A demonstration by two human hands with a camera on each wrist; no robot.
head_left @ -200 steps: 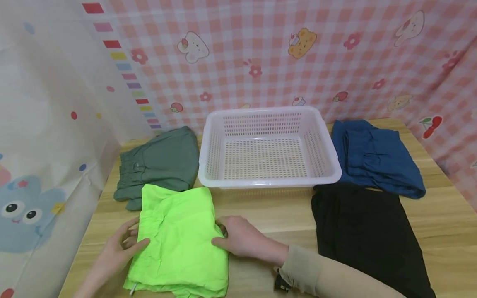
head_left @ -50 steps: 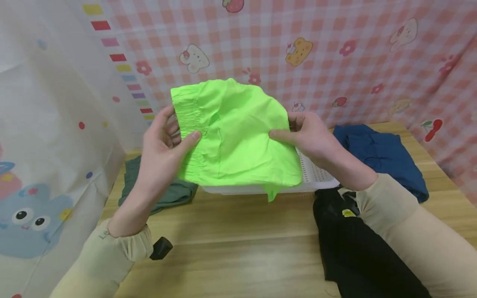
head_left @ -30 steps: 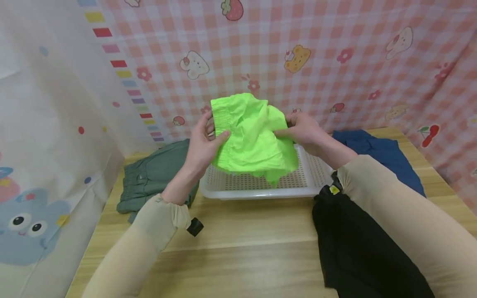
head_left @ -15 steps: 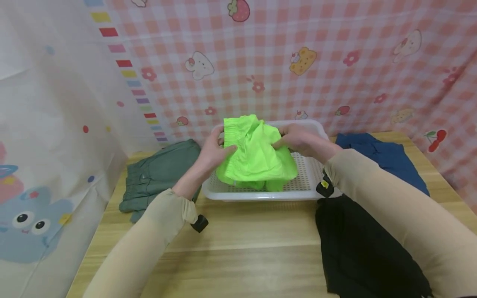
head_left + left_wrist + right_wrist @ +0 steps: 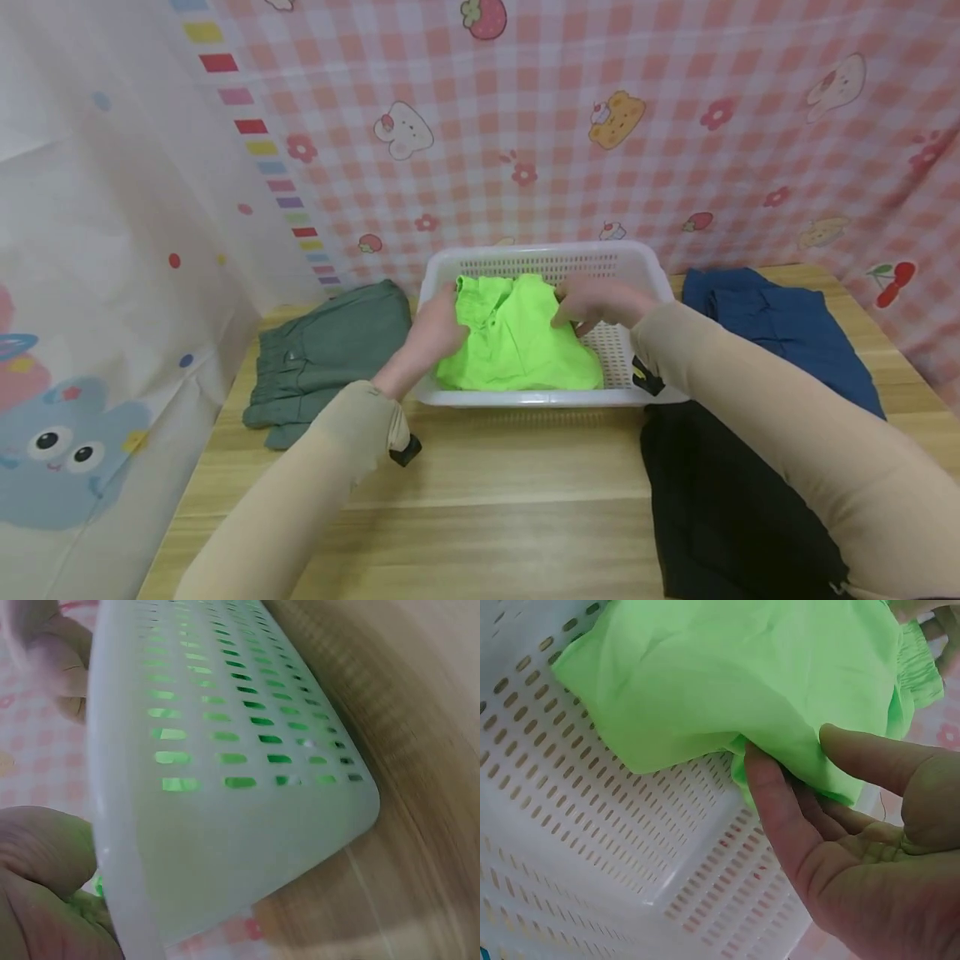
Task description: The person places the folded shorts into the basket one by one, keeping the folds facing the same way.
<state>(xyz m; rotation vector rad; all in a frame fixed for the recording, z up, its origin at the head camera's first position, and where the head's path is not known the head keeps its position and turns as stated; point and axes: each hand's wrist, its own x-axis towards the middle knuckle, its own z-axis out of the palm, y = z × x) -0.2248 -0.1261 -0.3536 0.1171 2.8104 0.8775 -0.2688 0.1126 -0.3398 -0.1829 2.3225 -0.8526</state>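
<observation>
Neon green shorts (image 5: 528, 346) lie folded inside a white perforated plastic basket (image 5: 525, 398). At their gathered waistband my left hand (image 5: 438, 332) holds the left end; in the left wrist view the basket's wall (image 5: 217, 847) hides most of the cloth and the fingertips of that hand (image 5: 45, 889). My right hand (image 5: 600, 302) pinches the opposite side. Its thumb (image 5: 862, 754) rests on top of the green cloth (image 5: 742, 682) and the fingers reach under the fold, as the right wrist view shows.
Grey-green folded trousers or shorts (image 5: 330, 358) lie left of the basket. Blue folded garments (image 5: 787, 321) lie to its right, with a black garment (image 5: 727, 508) in front, partly under the right sleeve. A checked curtain (image 5: 555, 125) hangs behind the wooden table (image 5: 495, 517).
Both hands lifted the green shorts from the table's front left, carried them over the basket and lowered them into it. The other garments stay where they were.
</observation>
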